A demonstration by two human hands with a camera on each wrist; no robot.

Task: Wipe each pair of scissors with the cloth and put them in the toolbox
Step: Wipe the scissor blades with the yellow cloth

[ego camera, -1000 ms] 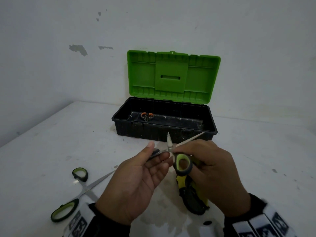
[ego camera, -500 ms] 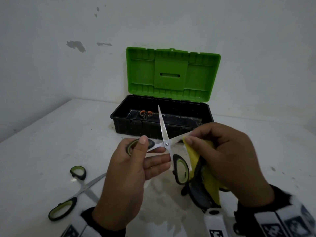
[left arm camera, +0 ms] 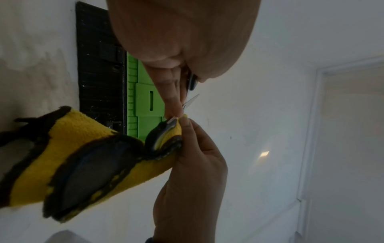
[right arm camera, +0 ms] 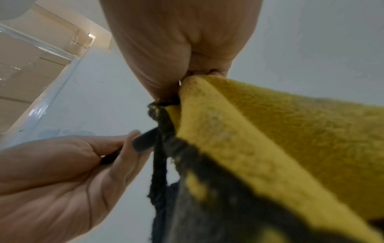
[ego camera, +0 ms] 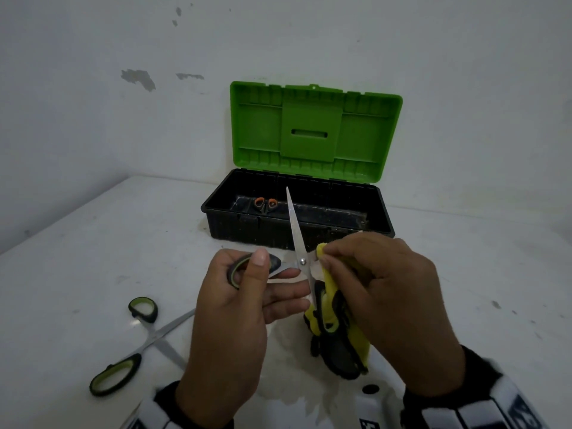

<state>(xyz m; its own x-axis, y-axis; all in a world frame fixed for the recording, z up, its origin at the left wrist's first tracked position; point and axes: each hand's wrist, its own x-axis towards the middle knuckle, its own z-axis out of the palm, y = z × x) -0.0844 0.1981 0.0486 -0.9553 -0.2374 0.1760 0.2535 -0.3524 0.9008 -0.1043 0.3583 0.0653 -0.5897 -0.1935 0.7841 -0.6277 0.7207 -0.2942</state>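
Observation:
My left hand (ego camera: 247, 286) grips one black-and-green handle loop of a spread pair of scissors (ego camera: 296, 230); one blade points up toward the toolbox (ego camera: 297, 233). My right hand (ego camera: 371, 280) pinches the yellow-and-black cloth (ego camera: 340, 329) around the other blade, close to the pivot. In the left wrist view the cloth (left arm camera: 83, 148) hangs down from the right hand's fingertips (left arm camera: 185, 121). The right wrist view shows the cloth (right arm camera: 270, 131) close up and the left hand (right arm camera: 62, 172) on the dark handle. A second black-and-green pair of scissors (ego camera: 136, 345) lies spread on the table at the left.
The black toolbox stands open behind my hands, its green lid (ego camera: 312, 131) upright against the white wall. A small orange-handled pair of scissors (ego camera: 264, 205) lies inside it. The white table (ego camera: 93, 243) has a damp patch under my hands.
The scissors have been spread wider and turned so one blade points up. My right hand brought the cloth up and has slid it along the other blade toward the pivot.

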